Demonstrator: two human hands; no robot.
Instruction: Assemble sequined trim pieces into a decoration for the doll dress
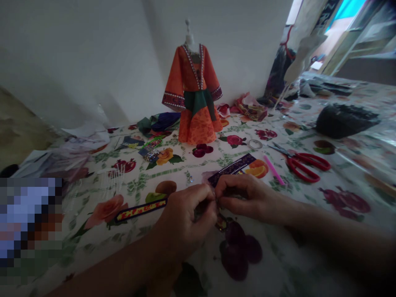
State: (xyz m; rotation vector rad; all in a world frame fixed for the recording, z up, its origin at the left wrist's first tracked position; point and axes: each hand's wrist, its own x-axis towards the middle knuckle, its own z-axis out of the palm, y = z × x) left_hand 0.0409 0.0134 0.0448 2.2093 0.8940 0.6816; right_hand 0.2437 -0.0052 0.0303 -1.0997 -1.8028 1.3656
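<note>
My left hand (192,218) and my right hand (244,198) meet low over the middle of the table, both with fingertips pinched together. What lies between the fingers is too small and dark to make out. Just below the fingertips shows a small dark piece with a shiny edge (222,224); whether it is held or lies on the cloth I cannot tell. A dark-edged strip with a yellow and red pattern (140,209) reaches under my left hand. Behind my right hand lies a dark trim with rows of white beads (232,168).
A miniature orange and green dress (199,123) stands on a small form by the wall. Red-handled scissors (309,167), a pink stick (274,170) and a clear ring (255,144) lie to the right. Fabric scraps (247,107), bead strings (114,179) and a black bundle (345,119) rest on the fruit-patterned tablecloth (173,173).
</note>
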